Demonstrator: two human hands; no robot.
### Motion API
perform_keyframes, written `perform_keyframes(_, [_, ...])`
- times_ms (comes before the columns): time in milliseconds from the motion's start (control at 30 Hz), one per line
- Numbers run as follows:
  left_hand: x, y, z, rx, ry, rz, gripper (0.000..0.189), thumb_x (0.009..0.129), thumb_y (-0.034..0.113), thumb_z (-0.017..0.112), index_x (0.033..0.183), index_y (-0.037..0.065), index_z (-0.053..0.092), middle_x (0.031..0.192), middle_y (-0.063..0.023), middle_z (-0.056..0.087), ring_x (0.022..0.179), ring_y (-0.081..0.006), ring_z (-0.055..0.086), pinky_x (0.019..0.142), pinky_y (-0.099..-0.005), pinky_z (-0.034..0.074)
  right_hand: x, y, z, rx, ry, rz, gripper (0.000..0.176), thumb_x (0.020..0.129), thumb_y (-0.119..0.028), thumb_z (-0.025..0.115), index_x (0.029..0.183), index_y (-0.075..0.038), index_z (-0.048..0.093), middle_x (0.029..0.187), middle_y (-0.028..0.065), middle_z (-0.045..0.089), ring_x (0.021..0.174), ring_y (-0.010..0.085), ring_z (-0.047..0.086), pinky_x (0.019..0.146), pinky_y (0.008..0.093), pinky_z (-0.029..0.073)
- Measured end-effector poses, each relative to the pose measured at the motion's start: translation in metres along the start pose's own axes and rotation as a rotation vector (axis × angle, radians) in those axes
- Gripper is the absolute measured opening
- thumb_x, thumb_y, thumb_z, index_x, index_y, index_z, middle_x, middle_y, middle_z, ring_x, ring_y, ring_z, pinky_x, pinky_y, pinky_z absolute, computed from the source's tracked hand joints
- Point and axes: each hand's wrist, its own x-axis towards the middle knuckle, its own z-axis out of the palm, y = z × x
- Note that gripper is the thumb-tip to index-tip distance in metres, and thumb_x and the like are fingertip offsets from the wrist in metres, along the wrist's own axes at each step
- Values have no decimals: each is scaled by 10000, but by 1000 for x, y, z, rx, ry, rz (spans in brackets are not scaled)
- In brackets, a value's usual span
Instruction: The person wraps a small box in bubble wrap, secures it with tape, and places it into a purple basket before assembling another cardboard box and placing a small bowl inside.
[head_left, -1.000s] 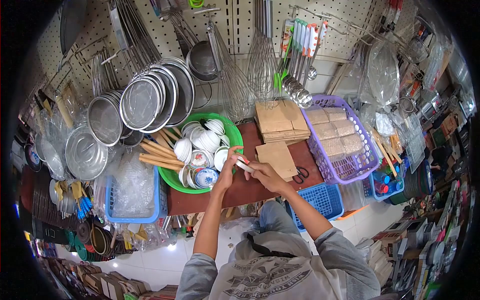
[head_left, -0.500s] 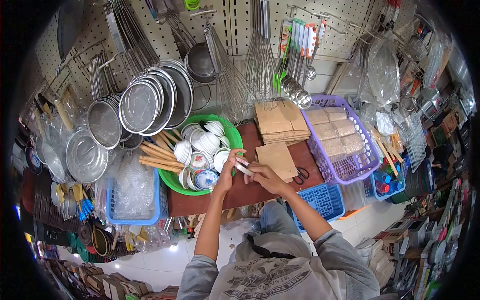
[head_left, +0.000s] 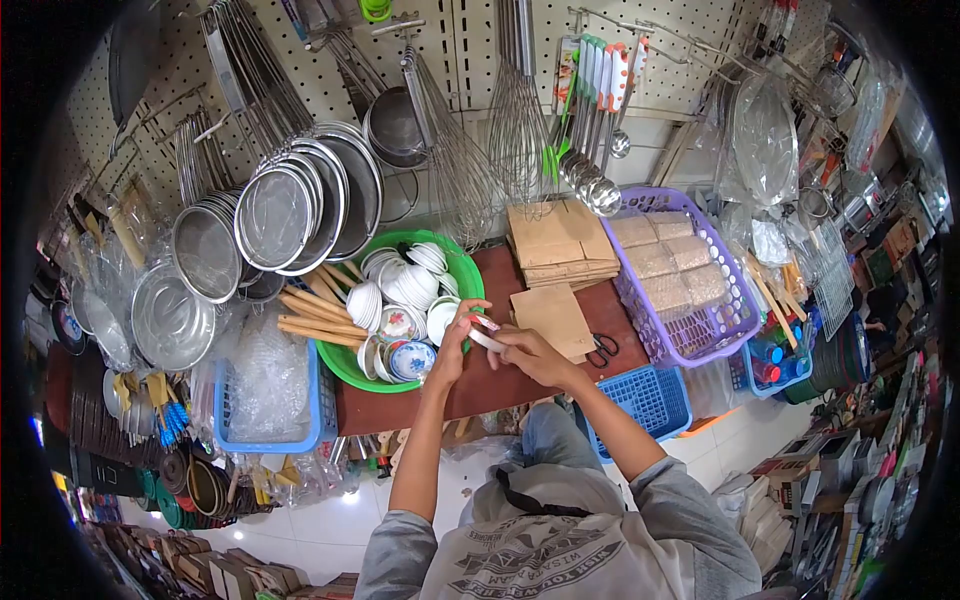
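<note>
Between my two hands, over the red-brown table, is a small white dish (head_left: 486, 341) with some pink on its edge, tilted so that it shows mostly side-on. My left hand (head_left: 458, 338) grips its left side, just right of the green basin (head_left: 333, 368). From the right, my right hand (head_left: 529, 354) has its fingers closed on the dish. White bowls and cups (head_left: 408, 284) fill the basin, with a blue-patterned dish (head_left: 412, 359) near its front. A brown paper piece (head_left: 553, 321) lies flat right of my hands.
Black scissors (head_left: 603, 351) lie beside the paper. Behind are stacked brown packets (head_left: 562, 243); a purple basket (head_left: 743, 333) holds wrapped blocks. Blue baskets (head_left: 318, 432) flank the table. Wooden handles (head_left: 322, 318) poke out of the basin. Strainers (head_left: 275, 220) and whisks (head_left: 519, 140) hang above.
</note>
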Motion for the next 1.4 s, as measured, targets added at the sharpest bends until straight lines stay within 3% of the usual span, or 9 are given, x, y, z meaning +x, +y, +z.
perform_keyframes(33, [1, 1, 2, 67, 6, 54, 614, 939, 557, 469, 1332, 86, 489, 1001, -43, 610, 890, -140, 519, 752, -270, 376, 0, 4, -1, -27, -3, -46, 226, 964, -176, 490, 803, -31, 555, 772, 68, 532, 796, 202, 509, 748, 339, 407])
perform_keyframes(167, [2, 4, 12, 218, 76, 162, 607, 935, 546, 477, 1328, 84, 481, 986, -30, 605, 855, -116, 503, 712, -264, 369, -2, 11, -2, -37, -27, 90, 245, 980, -183, 464, 828, -26, 574, 782, 64, 534, 792, 184, 507, 736, 324, 409])
perform_keyframes(267, [2, -2, 3, 95, 31, 0, 618, 928, 554, 477, 1326, 82, 470, 978, -29, 601, 841, -115, 495, 709, -262, 368, 0, 6, -1, 20, -28, 105, 250, 985, -192, 454, 857, -17, 579, 785, 64, 535, 770, 177, 503, 723, 320, 411])
perform_keyframes(433, [3, -15, -3, 41, 65, -7, 592, 943, 558, 450, 1298, 85, 461, 979, -28, 600, 836, -117, 492, 706, -256, 361, 2, 0, 10, 161, -9, 140, 219, 959, -177, 422, 862, -28, 550, 812, 37, 514, 789, 158, 466, 710, 305, 379])
perform_keyframes(567, [1, -7, 1, 85, 74, -28, 585, 942, 565, 463, 1276, 87, 447, 964, -25, 598, 858, -121, 505, 719, -264, 373, 0, 10, 9, 91, -5, 110, 227, 960, -180, 423, 843, -28, 543, 769, 46, 506, 740, 163, 471, 693, 320, 390])
perform_keyframes(667, [3, -1, 7, 179, 43, 138, 519, 952, 478, 520, 1279, 86, 422, 948, -38, 594, 873, -135, 525, 754, -288, 400, -4, 10, 2, 25, -37, 143, 201, 931, -151, 394, 804, -28, 489, 762, 34, 469, 721, 151, 426, 664, 312, 354])
perform_keyframes(867, [0, 7, 9, 277, 19, 68, 385, 941, 259, 565, 1237, 80, 397, 938, -88, 591, 855, -184, 545, 808, -321, 422, -7, 9, 3, 69, -21, 161, 235, 956, -203, 414, 781, -55, 467, 719, 39, 451, 705, 161, 447, 681, 329, 374])
perform_keyframes(1167, [-2, 10, 8, 195, 41, 38, 260, 908, 208, 532, 1074, 86, 374, 906, -102, 551, 871, -189, 520, 822, -325, 418, -5, 12, 9, 65, -55, 197, 194, 936, -174, 386, 810, -52, 470, 726, 33, 445, 695, 158, 429, 668, 326, 367])
perform_keyframes(1400, [-2, 17, 11, 192, 6, 46, 253, 911, 212, 542, 1060, 84, 383, 901, -86, 506, 862, -185, 515, 820, -322, 419, -8, 0, 5, 79, -94, 245, 184, 916, -155, 380, 806, -37, 467, 739, 17, 438, 700, 141, 409, 669, 304, 351])
